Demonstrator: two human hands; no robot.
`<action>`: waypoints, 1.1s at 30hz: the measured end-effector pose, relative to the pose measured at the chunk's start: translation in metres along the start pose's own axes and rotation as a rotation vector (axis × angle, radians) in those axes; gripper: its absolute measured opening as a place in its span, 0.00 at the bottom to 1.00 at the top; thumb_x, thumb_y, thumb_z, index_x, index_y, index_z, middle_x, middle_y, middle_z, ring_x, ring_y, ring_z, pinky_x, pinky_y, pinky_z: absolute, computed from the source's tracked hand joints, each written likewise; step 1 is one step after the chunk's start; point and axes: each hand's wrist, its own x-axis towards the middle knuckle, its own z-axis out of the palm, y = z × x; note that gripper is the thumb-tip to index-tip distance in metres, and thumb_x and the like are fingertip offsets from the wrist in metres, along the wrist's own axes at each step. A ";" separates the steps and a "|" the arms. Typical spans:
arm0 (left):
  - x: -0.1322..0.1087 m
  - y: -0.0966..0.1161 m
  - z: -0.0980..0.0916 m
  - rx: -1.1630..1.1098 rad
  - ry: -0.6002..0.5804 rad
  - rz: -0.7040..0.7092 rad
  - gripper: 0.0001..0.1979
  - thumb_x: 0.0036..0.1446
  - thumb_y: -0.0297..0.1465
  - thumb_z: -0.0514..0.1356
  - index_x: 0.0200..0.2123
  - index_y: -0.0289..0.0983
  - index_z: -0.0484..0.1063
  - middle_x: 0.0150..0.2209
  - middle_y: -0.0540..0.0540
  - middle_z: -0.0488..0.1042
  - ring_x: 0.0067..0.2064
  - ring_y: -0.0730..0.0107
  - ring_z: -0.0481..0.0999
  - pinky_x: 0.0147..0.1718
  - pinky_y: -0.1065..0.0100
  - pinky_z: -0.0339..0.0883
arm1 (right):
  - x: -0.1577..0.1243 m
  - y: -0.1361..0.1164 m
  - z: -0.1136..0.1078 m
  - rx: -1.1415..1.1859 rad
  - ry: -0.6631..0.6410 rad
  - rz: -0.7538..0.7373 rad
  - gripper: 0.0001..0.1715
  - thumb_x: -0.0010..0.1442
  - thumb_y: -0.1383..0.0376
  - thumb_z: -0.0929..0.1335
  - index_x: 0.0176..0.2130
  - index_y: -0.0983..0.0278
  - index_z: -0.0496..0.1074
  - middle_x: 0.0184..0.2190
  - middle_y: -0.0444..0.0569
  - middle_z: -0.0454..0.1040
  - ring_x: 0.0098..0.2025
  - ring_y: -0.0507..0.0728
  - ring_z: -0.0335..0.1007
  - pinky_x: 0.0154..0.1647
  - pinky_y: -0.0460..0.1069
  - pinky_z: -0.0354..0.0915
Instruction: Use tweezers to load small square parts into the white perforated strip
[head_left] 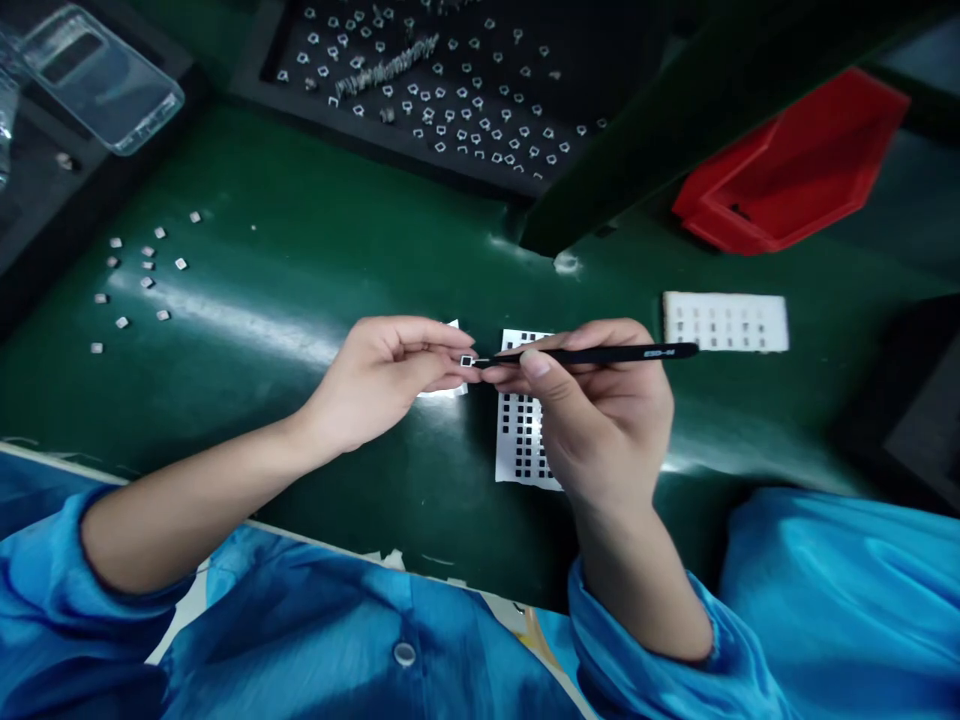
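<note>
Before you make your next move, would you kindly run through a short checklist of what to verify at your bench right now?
1. Black tweezers firmly in the right hand: ok.
2. Small square part seated at the tweezer tips: ok, though too small to confirm its grip.
3. White card in the left hand: cannot tell, the fingers mostly hide it.
4. White sheet with rows of black squares flat on the green mat: ok.
5. Loose small square parts gathered in the black tray: not ok, several lie scattered on the mat.
</note>
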 end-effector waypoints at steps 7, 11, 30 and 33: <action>0.001 0.000 0.002 0.018 0.011 -0.040 0.06 0.62 0.20 0.69 0.38 0.35 0.86 0.37 0.46 0.88 0.45 0.58 0.92 0.53 0.58 0.87 | -0.002 -0.002 0.002 -0.005 0.026 0.008 0.18 0.64 0.62 0.83 0.44 0.55 0.74 0.37 0.38 0.87 0.37 0.56 0.90 0.38 0.47 0.85; 0.001 0.001 0.002 0.005 0.008 -0.054 0.06 0.62 0.20 0.69 0.38 0.35 0.86 0.37 0.46 0.88 0.46 0.56 0.92 0.54 0.56 0.87 | -0.003 -0.002 0.002 0.010 0.037 0.006 0.17 0.64 0.65 0.83 0.44 0.55 0.75 0.37 0.39 0.87 0.37 0.55 0.90 0.41 0.48 0.86; 0.001 0.001 0.002 -0.057 0.015 -0.090 0.09 0.65 0.17 0.64 0.39 0.33 0.84 0.37 0.46 0.87 0.45 0.59 0.92 0.54 0.60 0.86 | -0.006 0.002 0.002 -0.043 0.038 -0.021 0.16 0.66 0.67 0.81 0.45 0.55 0.74 0.38 0.39 0.87 0.38 0.54 0.90 0.41 0.47 0.86; 0.000 0.001 0.002 -0.058 0.012 -0.095 0.08 0.64 0.18 0.65 0.39 0.33 0.85 0.38 0.45 0.87 0.46 0.58 0.92 0.55 0.59 0.86 | -0.005 0.002 0.003 -0.072 0.050 -0.030 0.16 0.66 0.66 0.81 0.44 0.55 0.73 0.37 0.39 0.87 0.36 0.54 0.90 0.39 0.47 0.85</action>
